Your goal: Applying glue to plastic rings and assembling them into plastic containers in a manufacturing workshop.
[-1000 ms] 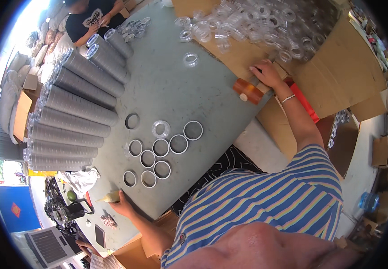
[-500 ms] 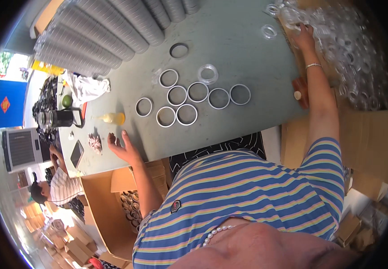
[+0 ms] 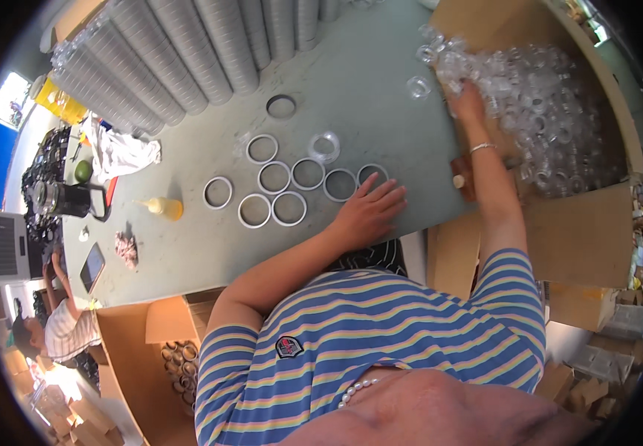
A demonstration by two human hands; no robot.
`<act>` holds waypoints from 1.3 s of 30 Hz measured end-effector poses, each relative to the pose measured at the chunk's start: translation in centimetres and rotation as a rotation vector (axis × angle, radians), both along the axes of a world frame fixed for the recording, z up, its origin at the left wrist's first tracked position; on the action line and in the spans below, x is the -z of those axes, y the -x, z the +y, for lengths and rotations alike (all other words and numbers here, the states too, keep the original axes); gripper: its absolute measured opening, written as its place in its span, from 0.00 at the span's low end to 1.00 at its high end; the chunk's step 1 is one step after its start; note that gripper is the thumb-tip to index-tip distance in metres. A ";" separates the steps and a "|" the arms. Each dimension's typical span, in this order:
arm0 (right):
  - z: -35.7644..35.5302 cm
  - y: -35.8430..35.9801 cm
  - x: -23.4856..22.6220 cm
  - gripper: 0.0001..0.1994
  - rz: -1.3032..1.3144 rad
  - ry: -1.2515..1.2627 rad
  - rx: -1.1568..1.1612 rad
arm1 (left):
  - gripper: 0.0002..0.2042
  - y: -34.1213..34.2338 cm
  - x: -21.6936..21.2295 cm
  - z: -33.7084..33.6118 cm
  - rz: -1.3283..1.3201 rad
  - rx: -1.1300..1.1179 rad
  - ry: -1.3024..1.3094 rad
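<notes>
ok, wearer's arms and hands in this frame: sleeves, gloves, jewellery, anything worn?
Both hands are bare, no gloves. The left hand has no ring or band that I can make out. The right hand has a thin silvery bracelet at the wrist. Forearms are uncovered; short sleeves of a T-shirt with blue, yellow and pink stripes end above the elbows. No watch or cables visible.

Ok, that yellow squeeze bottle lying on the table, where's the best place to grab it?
Probably around the wide yellow body of the squeeze bottle, coming down from above: it lies on its side on the grey table, its thin pale nozzle pointing left and free space all round.
</notes>
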State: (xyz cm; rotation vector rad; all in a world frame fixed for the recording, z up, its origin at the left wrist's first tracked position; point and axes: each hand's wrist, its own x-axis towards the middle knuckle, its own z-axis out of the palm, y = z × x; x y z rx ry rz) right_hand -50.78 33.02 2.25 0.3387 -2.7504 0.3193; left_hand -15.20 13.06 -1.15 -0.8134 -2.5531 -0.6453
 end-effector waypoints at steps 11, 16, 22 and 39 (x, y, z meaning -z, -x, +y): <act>-5.0 1.0 -4.4 0.22 -0.058 0.182 -0.268 | 0.18 4.2 -0.2 -4.1 -0.027 -0.668 0.126; -7.3 11.6 -3.5 0.22 0.132 -0.047 -0.078 | 0.16 3.9 0.9 -3.0 0.009 -0.262 -0.152; -10.4 20.7 -2.0 0.33 0.058 -0.198 0.104 | 0.16 3.1 1.2 -2.3 -0.472 0.166 -0.338; -13.8 22.9 -2.2 0.36 -0.304 -0.548 0.024 | 0.19 4.4 1.3 -3.8 -0.537 0.210 -0.476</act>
